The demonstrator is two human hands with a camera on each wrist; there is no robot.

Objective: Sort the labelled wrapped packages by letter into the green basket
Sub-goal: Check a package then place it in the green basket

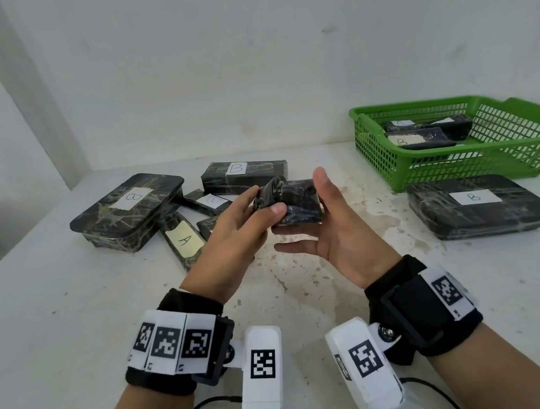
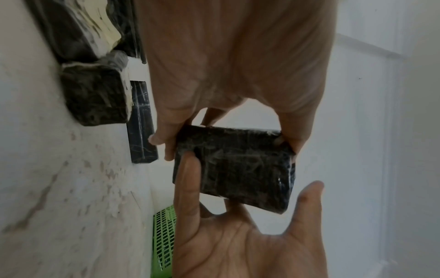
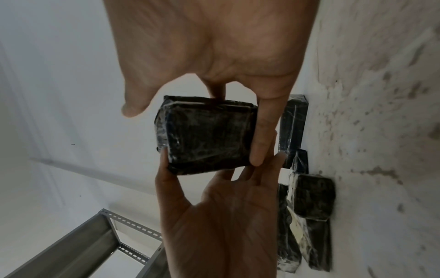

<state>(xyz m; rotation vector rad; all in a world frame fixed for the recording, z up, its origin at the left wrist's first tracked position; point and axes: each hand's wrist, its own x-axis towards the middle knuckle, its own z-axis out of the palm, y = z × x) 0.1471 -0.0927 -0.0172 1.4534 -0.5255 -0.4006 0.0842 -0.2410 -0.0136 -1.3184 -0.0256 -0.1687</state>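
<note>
A small black wrapped package (image 1: 295, 201) is held above the table between both hands; no label shows on it in any view. My left hand (image 1: 266, 201) pinches its left end, thumb in front and fingers behind, as the left wrist view shows on the package (image 2: 235, 169). My right hand (image 1: 309, 228) lies under and beside it with straight fingers (image 3: 264, 131) touching its side, thumb apart. The green basket (image 1: 425, 171) stands at the back right with packages labelled A (image 1: 401, 123) and B (image 1: 418, 139) inside.
On the table lie a large B package (image 1: 129, 212) at left, a B box (image 1: 242, 172) behind the hands, a flat A package (image 1: 184, 240), another flat one (image 1: 208, 200), and a large B package (image 1: 475, 206) in front of the basket. A wall closes the back.
</note>
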